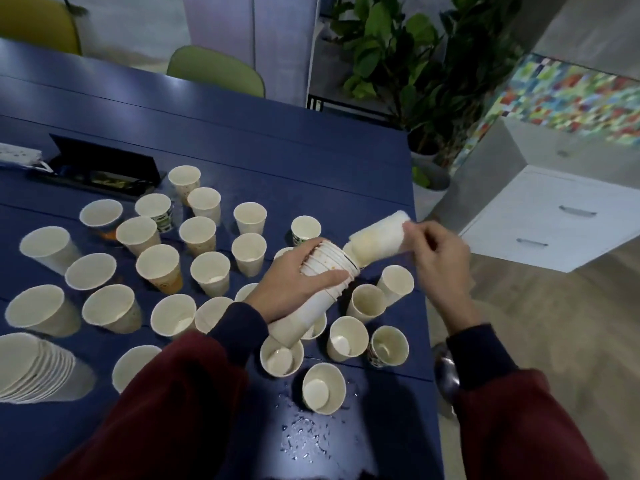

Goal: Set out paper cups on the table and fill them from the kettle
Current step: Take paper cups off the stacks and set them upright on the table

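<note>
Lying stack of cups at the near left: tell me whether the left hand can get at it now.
Probably not yet: the left hand grips the tilted stack. Once freed, the way looks open: the lying stack sits on that hand's side, nothing over it.

Green chair point(221, 69), leafy potted plant point(398, 53), white drawer unit point(554, 223), open black case point(104, 168), colourful mosaic panel point(568, 98).

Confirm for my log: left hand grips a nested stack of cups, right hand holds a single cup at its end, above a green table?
The table is blue, not green; the head view shows it. Otherwise right: the left hand grips the stack of cups and the right hand holds a single cup at its end.
</note>
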